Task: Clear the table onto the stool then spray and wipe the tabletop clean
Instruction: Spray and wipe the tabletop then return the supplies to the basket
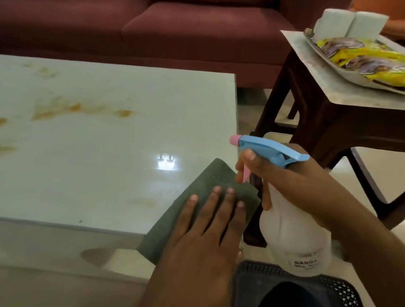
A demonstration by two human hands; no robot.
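Our left hand (208, 228) lies flat, fingers straight, pressing a grey cloth (207, 198) onto the near right corner of the tabletop (97, 155); part of the cloth hangs over the edge. Just to its right, our right hand (290, 184) grips the neck of a white spray bottle (295, 236), index finger on the pink trigger, the pink nozzle aimed left across the table.

The clearing looks done: a tray (352, 76) of yellow snack packets and two white blocks sits on the stool (350, 98), far right. Spraying and wiping appear still ahead, as orange-brown stains (77, 110) mark the left and far side of the pale glossy top.

Beyond stands a maroon sofa (159, 25); the floor is shiny and pale.
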